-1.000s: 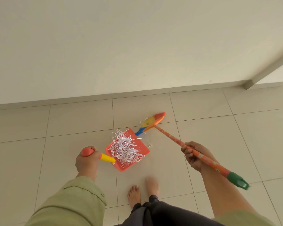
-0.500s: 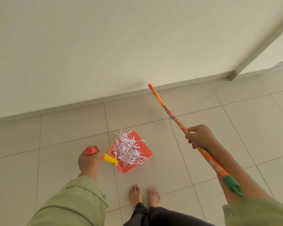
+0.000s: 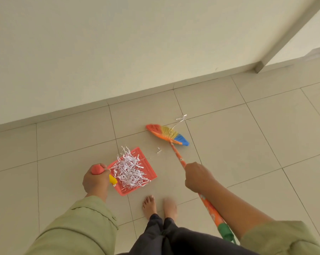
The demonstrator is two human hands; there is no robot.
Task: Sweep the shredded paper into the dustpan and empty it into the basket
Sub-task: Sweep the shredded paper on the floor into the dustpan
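Resting on the floor tiles (image 3: 229,144), the paper-laden dustpan (image 3: 146,166) is gripped by the left hand (image 3: 95,181); the broom (image 3: 167,134) is clasped by the right hand (image 3: 197,178).

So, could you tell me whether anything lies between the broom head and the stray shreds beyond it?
Nothing visible does: only bare tile separates the broom head from the stray shreds, which lie just beyond its bristles.

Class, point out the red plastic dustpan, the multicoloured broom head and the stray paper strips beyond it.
Red plastic dustpan (image 3: 149,171), head view: bare ribbed floor.
Multicoloured broom head (image 3: 169,133), head view: yellow bristles.
Stray white paper strips (image 3: 181,118), head view: middle of the cluster.
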